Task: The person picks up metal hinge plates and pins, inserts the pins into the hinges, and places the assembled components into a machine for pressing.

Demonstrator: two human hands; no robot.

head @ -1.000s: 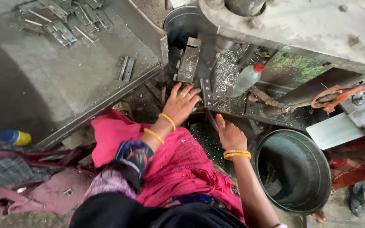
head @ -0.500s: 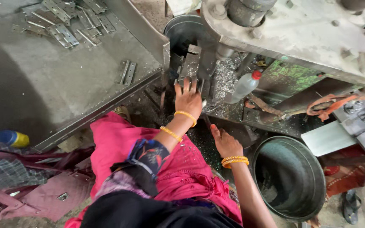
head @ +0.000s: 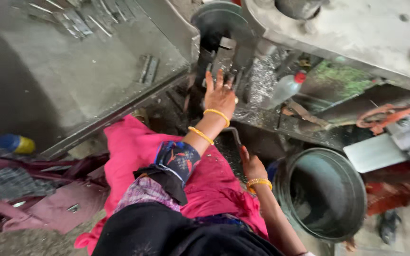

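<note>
My left hand (head: 220, 95) reaches up to the dark metal block (head: 224, 56) of a press machine, fingers spread and resting against it, nothing clearly held. Yellow bangles sit on that wrist. Lower down, my right hand (head: 252, 166) is curled around the bottom end of a thin grey metal handle (head: 235, 135) that rises toward the machine. Shiny metal shavings (head: 262, 83) lie just right of my left hand. My lap is covered by pink cloth (head: 134, 151).
A grey metal table (head: 72, 80) at left carries several small metal strips (head: 148, 68). A plastic bottle with a red cap (head: 285, 87) leans on the machine bed. A round metal bucket (head: 326, 194) stands at lower right. A blue-and-yellow can (head: 16, 143) lies far left.
My left hand has climbed from the machine's lower edge up to the block. My right hand has dropped and closed on the metal handle. The view has shifted slightly.
</note>
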